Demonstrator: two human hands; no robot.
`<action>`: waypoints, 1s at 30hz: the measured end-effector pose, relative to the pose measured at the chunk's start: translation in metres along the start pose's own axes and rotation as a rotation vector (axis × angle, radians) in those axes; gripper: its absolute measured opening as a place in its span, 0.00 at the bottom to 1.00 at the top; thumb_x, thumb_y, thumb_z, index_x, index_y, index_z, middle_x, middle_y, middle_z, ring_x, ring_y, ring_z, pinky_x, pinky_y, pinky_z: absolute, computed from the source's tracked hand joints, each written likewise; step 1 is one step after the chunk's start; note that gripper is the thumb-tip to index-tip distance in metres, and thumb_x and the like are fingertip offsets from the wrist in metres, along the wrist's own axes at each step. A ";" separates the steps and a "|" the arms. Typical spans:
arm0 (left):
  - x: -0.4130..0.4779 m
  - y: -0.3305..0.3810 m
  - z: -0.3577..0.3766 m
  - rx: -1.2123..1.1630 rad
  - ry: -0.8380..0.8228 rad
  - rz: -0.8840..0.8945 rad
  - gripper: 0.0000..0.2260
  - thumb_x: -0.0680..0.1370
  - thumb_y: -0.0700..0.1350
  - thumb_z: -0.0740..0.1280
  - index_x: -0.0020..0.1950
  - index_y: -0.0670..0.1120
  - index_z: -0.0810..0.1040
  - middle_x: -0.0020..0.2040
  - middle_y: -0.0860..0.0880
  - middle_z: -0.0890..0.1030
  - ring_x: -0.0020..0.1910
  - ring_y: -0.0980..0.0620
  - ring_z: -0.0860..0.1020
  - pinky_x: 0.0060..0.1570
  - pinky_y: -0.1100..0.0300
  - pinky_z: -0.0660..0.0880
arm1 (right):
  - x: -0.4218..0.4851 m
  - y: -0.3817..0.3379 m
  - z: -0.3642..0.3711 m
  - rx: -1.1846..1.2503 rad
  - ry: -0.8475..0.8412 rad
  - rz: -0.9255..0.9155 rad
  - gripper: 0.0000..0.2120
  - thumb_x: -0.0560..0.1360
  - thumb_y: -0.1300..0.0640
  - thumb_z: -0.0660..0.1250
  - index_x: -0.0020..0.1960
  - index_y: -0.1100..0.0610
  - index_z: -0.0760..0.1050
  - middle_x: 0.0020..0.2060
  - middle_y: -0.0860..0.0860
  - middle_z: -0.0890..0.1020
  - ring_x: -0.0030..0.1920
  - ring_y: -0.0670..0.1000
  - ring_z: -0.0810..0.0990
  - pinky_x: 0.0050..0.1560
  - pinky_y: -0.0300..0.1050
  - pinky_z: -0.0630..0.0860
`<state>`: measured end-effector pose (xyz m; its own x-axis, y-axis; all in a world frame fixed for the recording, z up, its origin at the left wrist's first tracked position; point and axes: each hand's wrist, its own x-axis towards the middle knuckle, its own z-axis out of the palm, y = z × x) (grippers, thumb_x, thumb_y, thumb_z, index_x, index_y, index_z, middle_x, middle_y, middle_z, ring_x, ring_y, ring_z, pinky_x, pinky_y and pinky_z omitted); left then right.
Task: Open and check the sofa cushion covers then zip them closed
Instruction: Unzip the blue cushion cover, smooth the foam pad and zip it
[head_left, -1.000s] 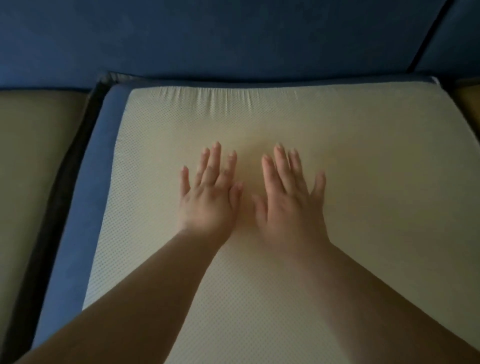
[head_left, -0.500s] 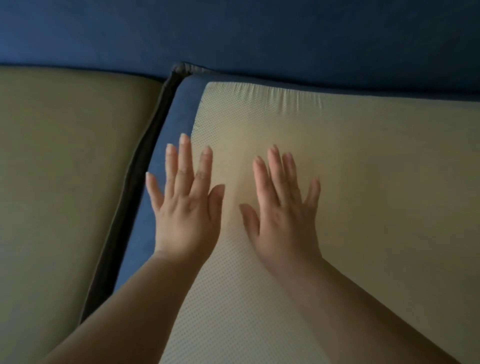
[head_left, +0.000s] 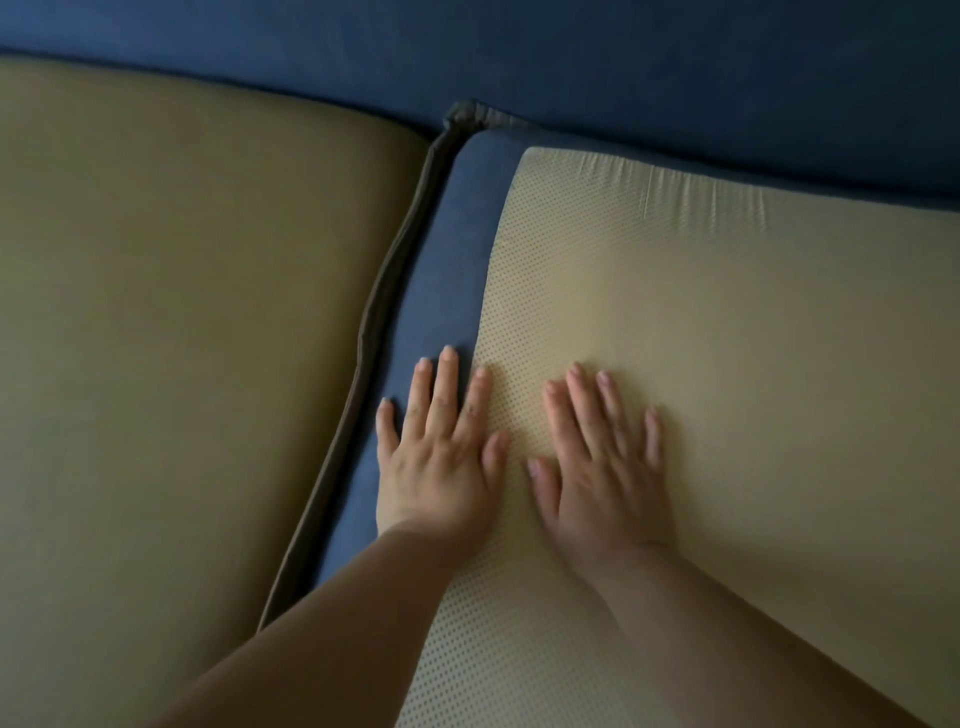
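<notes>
A sofa cushion (head_left: 753, 332) lies flat with its cream dotted mesh face up and a blue fabric side band (head_left: 441, 270) along its left edge. A dark piping strip (head_left: 379, 332) runs beside that band. My left hand (head_left: 439, 457) rests flat with fingers spread, half on the blue band and half on the mesh. My right hand (head_left: 602, 462) lies flat on the mesh just to its right, fingers apart. Neither hand holds anything. No zip is visible.
An olive seat surface (head_left: 182, 338) fills the left side, next to the cushion. The dark blue sofa back (head_left: 571, 57) runs across the top of the view.
Both hands have slid left across the cushion from its middle to its left edge, and the view has swung left, showing more of the olive seat.
</notes>
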<state>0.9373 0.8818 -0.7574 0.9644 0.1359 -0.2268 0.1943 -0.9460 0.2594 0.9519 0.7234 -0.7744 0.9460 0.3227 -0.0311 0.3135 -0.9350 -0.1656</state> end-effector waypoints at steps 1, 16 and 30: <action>0.000 0.000 0.001 -0.004 0.000 0.000 0.27 0.79 0.60 0.39 0.78 0.57 0.41 0.77 0.55 0.35 0.75 0.56 0.31 0.74 0.44 0.37 | 0.000 0.001 0.001 -0.002 0.007 -0.003 0.32 0.78 0.43 0.53 0.78 0.55 0.59 0.78 0.53 0.58 0.78 0.56 0.56 0.73 0.66 0.54; -0.031 0.053 -0.031 0.007 0.163 0.046 0.25 0.82 0.55 0.45 0.79 0.52 0.48 0.78 0.53 0.36 0.74 0.54 0.30 0.70 0.40 0.31 | -0.010 0.017 -0.050 0.125 0.086 -0.050 0.31 0.80 0.43 0.50 0.79 0.54 0.51 0.80 0.53 0.49 0.79 0.55 0.49 0.72 0.70 0.47; -0.067 0.125 0.008 0.097 0.118 0.280 0.29 0.81 0.60 0.46 0.79 0.50 0.45 0.79 0.50 0.39 0.77 0.50 0.38 0.73 0.40 0.41 | -0.100 0.114 -0.050 0.047 0.097 0.046 0.32 0.78 0.44 0.53 0.79 0.56 0.56 0.79 0.55 0.52 0.79 0.56 0.51 0.70 0.70 0.51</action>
<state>0.8955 0.7520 -0.7172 0.9933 -0.1055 -0.0472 -0.0938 -0.9744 0.2045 0.8974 0.5774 -0.7411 0.9634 0.2621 0.0560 0.2680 -0.9398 -0.2120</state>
